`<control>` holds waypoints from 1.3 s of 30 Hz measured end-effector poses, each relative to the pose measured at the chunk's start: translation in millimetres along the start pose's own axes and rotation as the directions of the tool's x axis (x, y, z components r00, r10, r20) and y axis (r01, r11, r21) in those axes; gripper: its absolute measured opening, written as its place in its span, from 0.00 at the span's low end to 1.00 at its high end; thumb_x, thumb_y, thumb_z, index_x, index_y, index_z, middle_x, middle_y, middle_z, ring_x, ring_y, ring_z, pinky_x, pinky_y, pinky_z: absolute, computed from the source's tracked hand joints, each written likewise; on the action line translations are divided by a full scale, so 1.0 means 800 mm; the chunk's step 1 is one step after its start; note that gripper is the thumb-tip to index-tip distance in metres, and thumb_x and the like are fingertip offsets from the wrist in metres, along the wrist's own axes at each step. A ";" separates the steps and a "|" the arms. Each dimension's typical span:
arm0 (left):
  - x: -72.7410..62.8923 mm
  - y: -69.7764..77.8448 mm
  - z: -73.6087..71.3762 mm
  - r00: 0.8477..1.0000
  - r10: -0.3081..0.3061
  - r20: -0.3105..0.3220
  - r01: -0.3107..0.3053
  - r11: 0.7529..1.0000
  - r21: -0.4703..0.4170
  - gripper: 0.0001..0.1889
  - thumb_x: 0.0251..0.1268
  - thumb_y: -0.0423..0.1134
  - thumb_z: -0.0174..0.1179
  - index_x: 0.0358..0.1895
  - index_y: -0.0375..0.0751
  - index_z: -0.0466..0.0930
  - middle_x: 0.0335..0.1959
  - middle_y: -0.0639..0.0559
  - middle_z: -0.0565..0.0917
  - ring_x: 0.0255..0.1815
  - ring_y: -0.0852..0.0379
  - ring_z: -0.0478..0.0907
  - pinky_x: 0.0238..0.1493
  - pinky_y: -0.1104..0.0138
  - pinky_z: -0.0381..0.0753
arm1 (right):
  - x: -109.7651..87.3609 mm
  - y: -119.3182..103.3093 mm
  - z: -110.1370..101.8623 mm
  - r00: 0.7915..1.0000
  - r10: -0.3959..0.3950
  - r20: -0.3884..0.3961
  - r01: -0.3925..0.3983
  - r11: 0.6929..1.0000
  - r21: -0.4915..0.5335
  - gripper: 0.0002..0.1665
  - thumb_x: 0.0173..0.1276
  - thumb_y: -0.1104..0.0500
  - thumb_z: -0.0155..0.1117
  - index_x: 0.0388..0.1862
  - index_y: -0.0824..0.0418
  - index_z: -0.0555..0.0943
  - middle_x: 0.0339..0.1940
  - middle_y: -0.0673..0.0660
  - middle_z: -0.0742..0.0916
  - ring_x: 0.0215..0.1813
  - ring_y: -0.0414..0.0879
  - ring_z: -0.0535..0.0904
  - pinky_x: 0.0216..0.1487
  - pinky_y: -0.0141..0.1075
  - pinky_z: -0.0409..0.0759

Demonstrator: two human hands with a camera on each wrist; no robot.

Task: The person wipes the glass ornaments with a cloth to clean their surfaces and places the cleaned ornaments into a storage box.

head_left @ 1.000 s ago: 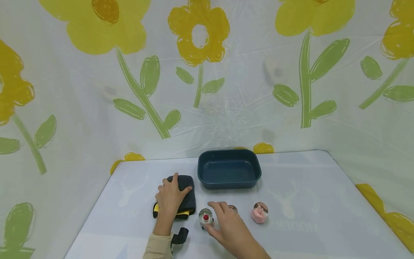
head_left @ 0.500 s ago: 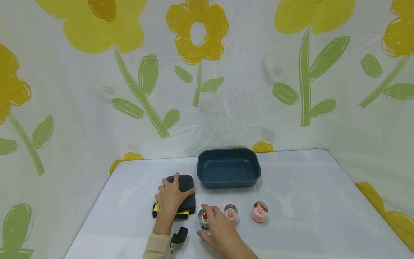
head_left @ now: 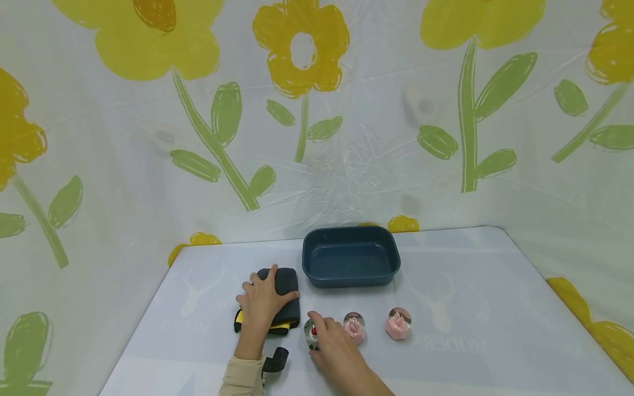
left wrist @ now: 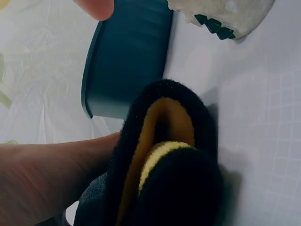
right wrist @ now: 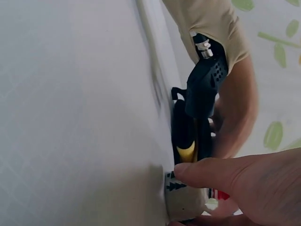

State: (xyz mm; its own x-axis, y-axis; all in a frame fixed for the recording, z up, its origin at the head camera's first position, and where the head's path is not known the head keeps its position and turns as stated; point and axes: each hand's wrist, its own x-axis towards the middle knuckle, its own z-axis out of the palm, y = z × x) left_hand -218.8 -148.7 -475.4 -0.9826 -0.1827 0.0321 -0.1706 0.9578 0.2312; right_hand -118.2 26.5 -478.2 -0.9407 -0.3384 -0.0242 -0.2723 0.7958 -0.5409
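Observation:
My left hand (head_left: 260,302) rests with spread fingers on a folded dark cloth (head_left: 286,283), whose yellow inner side shows along the near edge. Seen from the left wrist, the cloth (left wrist: 183,188) is a thick roll-like fold. My right hand (head_left: 340,352) holds a small snow globe (head_left: 309,328) just right of the cloth. It has a red figure inside and a whitish base (right wrist: 183,205) with dark green trees, which the right thumb (right wrist: 202,170) presses from one side. The other fingers are on the far side, partly hidden. The globe's base stands on the table.
Two pink-based globes stand to the right, one close by the right hand (head_left: 354,330) and another (head_left: 398,325) farther off. Behind them is a dark teal rectangular basin (head_left: 353,282). A black wrist camera (head_left: 277,360) juts from the left sleeve. A flowered sheet (head_left: 366,137) hangs behind the table.
The right hand has shifted left and closed its thumb and fingers on the snow globe, uncovering the nearer pink globe. The left hand has stayed on the cloth.

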 end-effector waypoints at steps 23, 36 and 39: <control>0.007 0.003 0.001 0.999 0.035 -0.015 -0.037 0.988 -0.153 0.38 0.53 0.43 0.73 0.69 0.55 0.67 0.58 0.27 0.72 0.48 0.31 0.77 0.41 0.39 0.78 | 0.004 0.002 0.006 0.998 -0.020 -0.052 0.017 0.998 -0.063 0.37 0.58 0.58 0.75 0.64 0.49 0.69 0.44 0.56 0.83 0.41 0.46 0.80 0.43 0.42 0.82; 0.008 -0.010 -0.008 0.999 0.046 -0.025 -0.050 0.977 -0.209 0.36 0.56 0.38 0.71 0.69 0.53 0.67 0.59 0.28 0.73 0.47 0.31 0.79 0.42 0.40 0.81 | 0.001 -0.001 0.003 0.997 -0.050 -0.065 0.050 0.999 -0.006 0.36 0.60 0.58 0.73 0.65 0.48 0.68 0.44 0.52 0.83 0.42 0.42 0.79 0.46 0.40 0.83; 0.008 -0.014 -0.011 0.998 0.041 -0.036 -0.049 0.971 -0.232 0.35 0.57 0.37 0.71 0.68 0.53 0.67 0.60 0.28 0.73 0.48 0.30 0.79 0.44 0.40 0.81 | -0.001 -0.002 -0.001 0.996 -0.055 -0.064 0.057 0.998 0.025 0.37 0.60 0.59 0.72 0.66 0.48 0.68 0.45 0.52 0.83 0.43 0.41 0.78 0.47 0.40 0.83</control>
State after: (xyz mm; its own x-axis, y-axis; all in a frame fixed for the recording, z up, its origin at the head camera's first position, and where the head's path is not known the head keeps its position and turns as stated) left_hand -222.4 -162.3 -469.0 -0.9855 -0.1511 0.0769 -0.1011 0.8878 0.4490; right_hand -117.5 26.0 -476.7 -0.9353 -0.3488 0.0600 -0.3204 0.7623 -0.5624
